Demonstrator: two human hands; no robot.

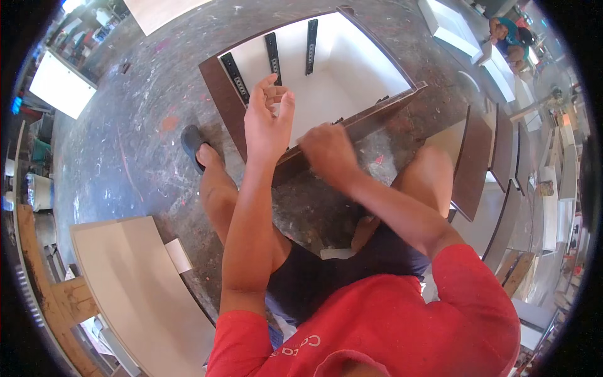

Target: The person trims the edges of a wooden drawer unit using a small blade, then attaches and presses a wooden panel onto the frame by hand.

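My left hand (pixel 269 119) is raised above the near left part of a cabinet (pixel 326 88), palm partly up. Its fingers are loosely bent and apart, with nothing seen in them. My right hand (pixel 330 154) is curled closed over the cabinet's near brown edge (pixel 370 122) and is a little blurred; what it holds, if anything, is hidden. The cabinet lies open side up on the floor, brown outside and white inside. Black drawer slides (pixel 273 56) run along its far left inner wall. More dark hardware shows near the close edge, partly behind my right hand.
A pale board (pixel 138 289) stands at the lower left. Brown-fronted drawers (pixel 474 163) line the right side, with white drawer boxes (pixel 449 28) beyond. Another person (pixel 512 41) crouches at the far right. A white panel (pixel 63 85) lies at the far left. My sandalled foot (pixel 195 147) is beside the cabinet.
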